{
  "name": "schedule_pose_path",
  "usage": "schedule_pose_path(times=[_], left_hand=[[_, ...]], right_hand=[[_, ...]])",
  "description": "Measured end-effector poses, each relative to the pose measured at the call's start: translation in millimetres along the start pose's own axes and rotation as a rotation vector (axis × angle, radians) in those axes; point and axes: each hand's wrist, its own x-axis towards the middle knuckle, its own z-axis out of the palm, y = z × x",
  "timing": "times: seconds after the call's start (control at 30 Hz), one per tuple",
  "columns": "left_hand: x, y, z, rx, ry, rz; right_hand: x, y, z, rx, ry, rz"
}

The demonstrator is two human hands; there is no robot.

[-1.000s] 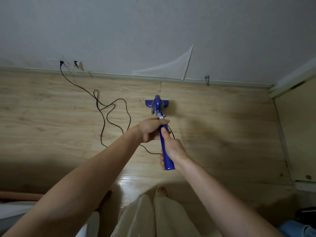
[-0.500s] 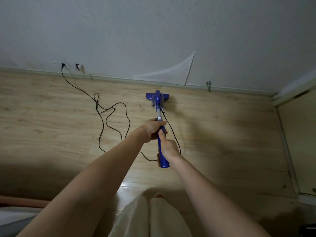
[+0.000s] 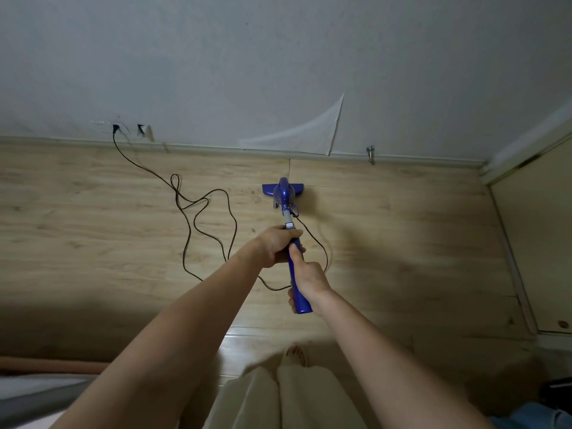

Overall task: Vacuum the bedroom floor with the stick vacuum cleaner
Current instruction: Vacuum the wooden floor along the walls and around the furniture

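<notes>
With both hands wrapped on the vacuum [image 3: 297,274] handle, grip is solid: left hand [image 3: 278,244] curls round the upper handle, right hand [image 3: 309,281] closes round it just behind, thumb along the top. Nozzle [image 3: 283,190] sits straight ahead of the grip, flat on the wood floor [image 3: 402,243], near the wall [image 3: 278,72] but not touching. Long axis runs from the grip directly toward the wall. Left hand is nearer the nozzle, so it likely steers; right likely drives. Cord [image 3: 213,218] loops ahead-left of the grip, 1 strand trailing under the handle. My read: next stroke should avoid dragging over that loop.
</notes>
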Motion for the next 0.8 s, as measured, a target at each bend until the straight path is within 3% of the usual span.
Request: schedule_pose_path(times=[0.53, 0.8], left_hand=[[-86.3, -47.8, -39.7, 0.038, -0.079, -0.055], [-91.8, -57.0, -42.3, 0.043, -0.106, -0.059]], right_hand=[[-102.9, 31.3, 50.3, 0.146, -0.052, 0.039], [-113.7, 42.6, 56.7, 0.176, 0.012, 0.008]])
